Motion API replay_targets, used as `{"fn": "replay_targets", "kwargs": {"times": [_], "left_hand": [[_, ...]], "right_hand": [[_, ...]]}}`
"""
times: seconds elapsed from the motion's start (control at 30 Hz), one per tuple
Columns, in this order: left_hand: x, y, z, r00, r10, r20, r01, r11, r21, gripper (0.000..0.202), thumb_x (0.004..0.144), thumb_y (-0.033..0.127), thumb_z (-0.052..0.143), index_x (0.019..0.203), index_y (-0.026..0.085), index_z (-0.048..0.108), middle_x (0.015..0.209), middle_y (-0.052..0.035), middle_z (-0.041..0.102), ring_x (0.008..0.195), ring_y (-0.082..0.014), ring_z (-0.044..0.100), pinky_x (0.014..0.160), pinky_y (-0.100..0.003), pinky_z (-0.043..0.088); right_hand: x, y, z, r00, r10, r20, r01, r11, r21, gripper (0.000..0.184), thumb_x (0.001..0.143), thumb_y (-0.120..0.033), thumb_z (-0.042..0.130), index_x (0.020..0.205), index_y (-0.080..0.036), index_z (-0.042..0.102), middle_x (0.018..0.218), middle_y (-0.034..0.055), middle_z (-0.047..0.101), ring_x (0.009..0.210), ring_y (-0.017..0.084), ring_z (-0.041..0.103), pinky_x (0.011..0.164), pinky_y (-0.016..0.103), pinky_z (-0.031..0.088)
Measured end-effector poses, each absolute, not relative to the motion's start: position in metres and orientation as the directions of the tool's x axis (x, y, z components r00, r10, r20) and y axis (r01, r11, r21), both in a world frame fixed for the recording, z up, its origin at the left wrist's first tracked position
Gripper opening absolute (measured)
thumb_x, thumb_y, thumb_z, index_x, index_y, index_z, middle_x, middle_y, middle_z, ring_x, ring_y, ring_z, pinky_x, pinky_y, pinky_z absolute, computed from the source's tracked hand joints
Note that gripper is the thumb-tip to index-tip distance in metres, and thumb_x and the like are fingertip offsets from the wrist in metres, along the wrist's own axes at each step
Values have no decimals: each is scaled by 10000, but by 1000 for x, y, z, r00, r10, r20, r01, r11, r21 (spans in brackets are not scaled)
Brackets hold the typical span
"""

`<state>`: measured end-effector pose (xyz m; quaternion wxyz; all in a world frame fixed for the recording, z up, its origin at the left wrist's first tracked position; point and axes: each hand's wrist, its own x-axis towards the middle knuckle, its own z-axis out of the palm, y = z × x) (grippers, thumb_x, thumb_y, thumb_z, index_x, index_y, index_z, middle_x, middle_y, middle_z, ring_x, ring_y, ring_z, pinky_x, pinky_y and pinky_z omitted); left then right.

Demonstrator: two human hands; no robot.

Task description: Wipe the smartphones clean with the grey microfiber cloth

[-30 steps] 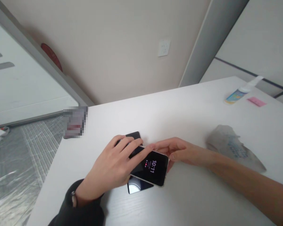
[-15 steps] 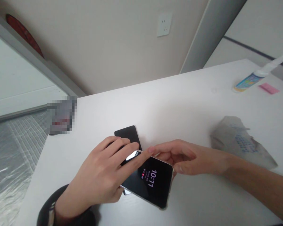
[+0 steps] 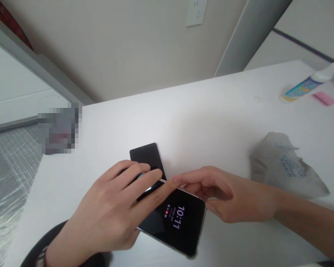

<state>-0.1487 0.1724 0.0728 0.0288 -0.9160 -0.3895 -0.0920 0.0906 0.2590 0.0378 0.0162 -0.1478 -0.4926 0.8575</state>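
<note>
A black smartphone (image 3: 180,230) in a clear case lies tilted between my hands, its screen lit with "10:11". My left hand (image 3: 114,207) is wrapped over its left part, fingers across the screen and thumb at the lower edge. At its right end, my right hand (image 3: 222,193) grips the phone, with the thumb by the corner and the other fingers along the far edge, partly hidden. My two index fingertips meet near the upper edge. A second phone with a dark screen (image 3: 146,155) lies partly covered by my left fingers and the first phone.
A torn grey paper piece (image 3: 284,167) lies on the white table (image 3: 211,122), right of my right hand. Farther back stand a white bottle with a colourful label (image 3: 302,89) and a pink block (image 3: 324,98). A pixelated object (image 3: 61,128) sits at the table's left corner.
The camera view has shifted slightly, so the wall socket and table edge sit higher. Both hands keep nearly the same hold on the lit phone.
</note>
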Motion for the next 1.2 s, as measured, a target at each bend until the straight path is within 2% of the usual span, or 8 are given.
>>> {"fn": "replay_targets", "kwargs": {"times": [0.1, 0.27, 0.47, 0.6, 0.8, 0.93, 1.07, 1.2], "left_hand": [[-150, 172, 74, 683, 706, 188, 714, -699, 30, 701, 671, 21, 483, 1359, 148, 536, 1092, -98, 717, 967, -299, 613, 831, -455, 477], [-154, 172, 73, 683, 713, 161, 713, -698, 69, 793, 619, 22, 503, 1403, 148, 495, 1117, -104, 688, 973, -297, 595, 841, -456, 455], [-157, 173, 73, 682, 715, 152, 707, -698, 112, 805, 609, 27, 491, 1403, 162, 496, 1141, -93, 675, 1000, -278, 587, 865, -439, 430], [-158, 173, 73, 676, 719, 159, 708, -694, 131, 799, 619, 27, 483, 1404, 177, 497, 1147, -85, 669, 1015, -266, 584, 883, -425, 424], [-161, 173, 75, 679, 699, 225, 671, -715, 196, 740, 636, 75, 450, 1366, 162, 533, 1124, -95, 648, 991, -248, 583, 847, -411, 432], [-160, 175, 75, 666, 703, 250, 664, -711, 230, 688, 673, 99, 442, 1350, 167, 539, 1101, -93, 643, 992, -247, 599, 819, -407, 442], [-159, 178, 70, 608, 748, 268, 706, -663, 249, 558, 772, 122, 470, 1321, 178, 553, 1092, -86, 632, 996, -233, 610, 837, -405, 456], [-161, 179, 65, 481, 819, 313, 823, -545, 159, 606, 749, 114, 516, 1352, 162, 545, 1109, -113, 630, 964, -259, 607, 805, -420, 453]], "right_hand": [[89, 253, 37, -954, 219, -205, 49, -562, -826, 591, 709, 33, 524, 1230, -197, 684, 969, -5, 714, 825, 110, 621, 715, 208, 444], [89, 245, 35, -939, 249, -238, 41, -605, -795, 550, 754, 8, 574, 1258, -191, 674, 890, -7, 685, 717, 86, 546, 604, 178, 367], [87, 245, 41, -947, 209, -245, 62, -627, -777, 501, 768, -34, 562, 1229, -179, 693, 911, 8, 650, 749, 105, 528, 691, 231, 401], [85, 244, 44, -959, 181, -216, 46, -657, -753, 517, 758, 28, 535, 1214, -151, 698, 911, -1, 658, 780, 104, 574, 702, 222, 407], [85, 237, 46, -956, 206, -211, 4, -705, -709, 510, 809, 65, 527, 1212, -183, 716, 980, 6, 751, 905, 112, 668, 809, 222, 450], [85, 235, 38, -966, 187, -180, -31, -772, -635, 444, 820, -44, 621, 1236, -176, 709, 1021, 32, 754, 938, 141, 693, 874, 261, 490], [83, 238, 24, -950, 276, -143, -136, -783, -607, 411, 766, -180, 718, 1176, -204, 739, 952, 15, 751, 853, 154, 699, 838, 305, 559], [81, 242, 21, -952, 279, -123, -159, -799, -580, 347, 805, -279, 743, 1144, -208, 739, 1065, 46, 730, 978, 178, 691, 912, 345, 549]]}}
